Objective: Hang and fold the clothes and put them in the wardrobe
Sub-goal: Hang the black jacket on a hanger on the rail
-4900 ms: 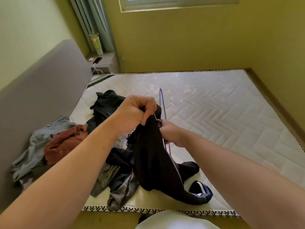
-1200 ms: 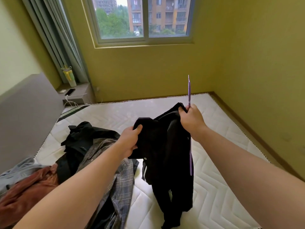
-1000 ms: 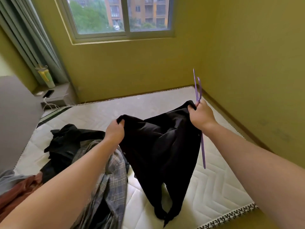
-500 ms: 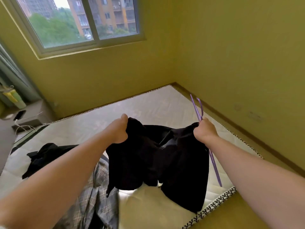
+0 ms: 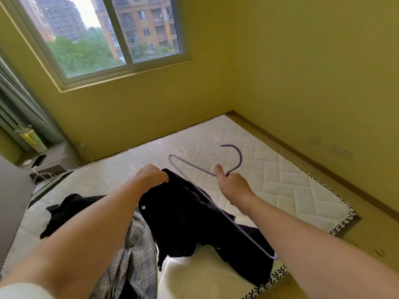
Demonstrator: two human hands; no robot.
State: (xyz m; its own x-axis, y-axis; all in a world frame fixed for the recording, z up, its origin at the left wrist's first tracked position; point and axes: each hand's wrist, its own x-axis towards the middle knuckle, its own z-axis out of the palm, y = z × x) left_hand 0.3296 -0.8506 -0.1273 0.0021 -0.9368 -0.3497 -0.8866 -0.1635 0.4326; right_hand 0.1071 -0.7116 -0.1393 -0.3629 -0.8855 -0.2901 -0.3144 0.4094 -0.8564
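Two hands busy: left hand (image 5: 154, 175) bunches soft black garment (image 5: 183, 216); right hand (image 5: 232, 183) pinches thin purple wire hanger (image 5: 216, 203), its lower bar partly hidden.

the left hand (image 5: 151, 175) buries its fingertips in the black garment (image 5: 183, 216), so they don't show. one side of the purple hanger (image 5: 240, 158) is hidden behind the right hand (image 5: 234, 187) and right forearm (image 5: 302, 238). the plaid shirt (image 5: 133, 262) runs off the bottom edge, the window (image 5: 112, 33) off the top.
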